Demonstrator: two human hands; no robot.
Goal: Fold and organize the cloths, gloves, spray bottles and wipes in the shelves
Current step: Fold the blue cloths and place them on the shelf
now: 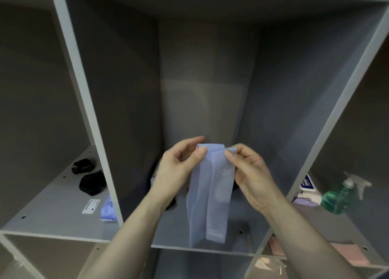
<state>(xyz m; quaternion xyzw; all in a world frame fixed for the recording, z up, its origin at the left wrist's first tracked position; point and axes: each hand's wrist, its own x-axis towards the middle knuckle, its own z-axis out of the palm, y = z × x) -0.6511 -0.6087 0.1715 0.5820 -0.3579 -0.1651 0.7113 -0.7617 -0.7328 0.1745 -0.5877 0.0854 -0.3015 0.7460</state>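
Both hands held a pale blue cloth (207, 196) up in front of the middle shelf (202, 249) compartment. The left hand (179, 169) pinched its top left corner between thumb and fingers, and the right hand (247, 173) pinched the top right corner, each grip clamped on the fabric. The cloth hung straight down from both grips, already folded into a narrow strip, long axis vertical, its lower end near the shelf's front edge. Both hands were equally near; the next fold likely ran top to bottom.
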